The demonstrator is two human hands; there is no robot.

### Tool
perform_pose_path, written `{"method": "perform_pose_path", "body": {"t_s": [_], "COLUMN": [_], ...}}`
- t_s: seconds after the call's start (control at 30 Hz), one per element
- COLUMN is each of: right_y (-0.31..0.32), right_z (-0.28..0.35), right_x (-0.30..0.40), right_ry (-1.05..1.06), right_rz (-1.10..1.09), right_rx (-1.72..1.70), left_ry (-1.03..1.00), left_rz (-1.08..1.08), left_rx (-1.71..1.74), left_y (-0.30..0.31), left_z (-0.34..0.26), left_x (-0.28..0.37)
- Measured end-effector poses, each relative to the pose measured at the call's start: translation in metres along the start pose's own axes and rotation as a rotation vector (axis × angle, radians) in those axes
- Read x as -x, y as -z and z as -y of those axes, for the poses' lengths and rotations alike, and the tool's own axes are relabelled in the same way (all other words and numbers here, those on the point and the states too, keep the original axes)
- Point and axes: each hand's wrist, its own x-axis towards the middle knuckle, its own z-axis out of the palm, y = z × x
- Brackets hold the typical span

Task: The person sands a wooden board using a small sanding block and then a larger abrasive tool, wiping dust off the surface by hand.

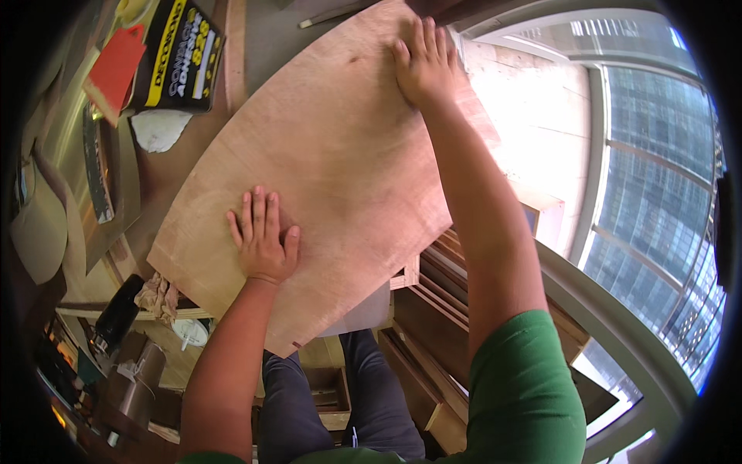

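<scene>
A large thin wooden panel [324, 151], likely plywood, lies before me with one long curved edge and straight lower edges. My left hand [264, 243] rests palm down on its lower left part, fingers spread. Near the panel's upper right edge, my right hand [428, 66] lies flat with the arm stretched out. Neither hand grips anything. The panel hides much of the surface beneath it. A small dark mark shows at its lowest corner, above my legs.
At upper left stand a black and yellow adhesive can [185, 58] and a red spreader [119, 66]. Crumpled brown paper [157, 296] lies by the panel's left corner. Wooden boards [429, 313] are stacked below right, beside a large window [655, 156]. A dark cylinder [119, 307] sits lower left.
</scene>
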Motion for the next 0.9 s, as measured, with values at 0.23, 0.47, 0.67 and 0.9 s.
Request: {"method": "perform_pose_path", "body": {"t_s": [0.23, 0.47, 0.67, 0.9], "right_y": [0.097, 0.076, 0.021, 0.087], "right_z": [-0.209, -0.062, 0.130, -0.153], "right_x": [0.217, 0.189, 0.221, 0.219], "right_ry": [-0.816, -0.423, 0.231, -1.021], "right_rz": [0.298, 0.000, 0.372, 0.368], "right_rx": [0.007, -0.242, -0.283, 0.114], "left_ry": [-0.004, -0.003, -0.005, -0.001], "left_rz": [-0.035, -0.026, -0.069, -0.054], "left_rx": [-0.038, -0.064, -0.074, -0.067], "left_y": [0.001, 0.004, -0.010, -0.005], "left_z": [-0.004, -0.003, 0.006, 0.003], "left_x": [-0.003, -0.002, 0.001, 0.000]}}
